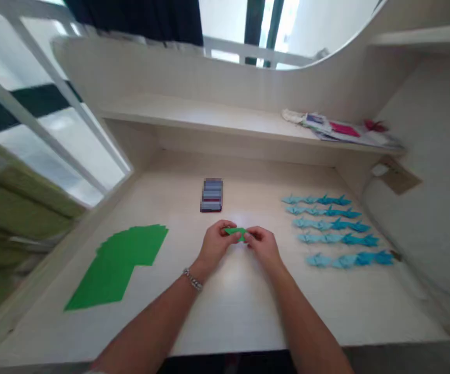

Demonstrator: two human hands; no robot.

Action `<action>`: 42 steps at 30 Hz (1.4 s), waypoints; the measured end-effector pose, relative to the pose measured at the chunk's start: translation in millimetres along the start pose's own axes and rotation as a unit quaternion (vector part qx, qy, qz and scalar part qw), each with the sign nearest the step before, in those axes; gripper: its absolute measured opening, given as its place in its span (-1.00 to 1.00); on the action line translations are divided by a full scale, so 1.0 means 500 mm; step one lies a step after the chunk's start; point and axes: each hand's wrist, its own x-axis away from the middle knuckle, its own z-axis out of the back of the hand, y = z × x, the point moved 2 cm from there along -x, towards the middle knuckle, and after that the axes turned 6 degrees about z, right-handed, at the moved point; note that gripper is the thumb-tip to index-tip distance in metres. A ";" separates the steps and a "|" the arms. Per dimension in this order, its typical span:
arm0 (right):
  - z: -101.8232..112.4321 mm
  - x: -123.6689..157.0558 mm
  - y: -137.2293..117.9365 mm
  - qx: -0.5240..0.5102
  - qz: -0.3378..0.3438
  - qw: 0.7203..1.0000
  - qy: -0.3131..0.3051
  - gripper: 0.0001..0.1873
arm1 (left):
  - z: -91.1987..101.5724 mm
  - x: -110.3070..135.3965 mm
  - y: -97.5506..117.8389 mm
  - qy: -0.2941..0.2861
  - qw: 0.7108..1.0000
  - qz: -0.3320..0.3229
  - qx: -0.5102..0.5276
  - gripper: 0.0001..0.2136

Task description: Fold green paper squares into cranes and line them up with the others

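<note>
A small folded piece of green paper (241, 232) is held between my two hands, just above the middle of the white desk. My left hand (217, 240), with a chain bracelet at its wrist, pinches the paper's left end between thumb and fingers. At the right end, my right hand (262, 243) grips it the same way. My fingers cover both ends, so the exact folds are hard to make out. Flat green paper sheets (118, 265) lie fanned out to the left. Over on the right, several rows of blue folded paper cranes (336, 224) run from pale to deeper blue.
Behind my hands lies a phone (212, 195) with a blurred screen. A shelf (209, 120) crosses the back, bearing papers (339, 129) at its right. White window bars (49, 98) and a green curtain (18, 218) border the left. A cable (380, 223) runs along the right wall.
</note>
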 end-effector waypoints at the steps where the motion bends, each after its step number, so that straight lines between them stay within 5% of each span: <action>1: 0.000 -0.001 -0.001 -0.001 0.001 1.000 0.002 -0.83 | 0.000 0.001 0.002 0.004 1.000 0.000 -0.004 -0.67; 20: 0.010 0.000 -0.017 -0.092 -0.034 0.995 -0.001 -0.65 | -0.006 0.007 0.014 0.009 1.000 0.009 0.021 -0.71; 42: 0.012 0.000 -0.017 0.010 0.048 0.999 0.024 -0.82 | -0.002 0.001 0.003 -0.009 0.998 -0.037 -0.049 -0.78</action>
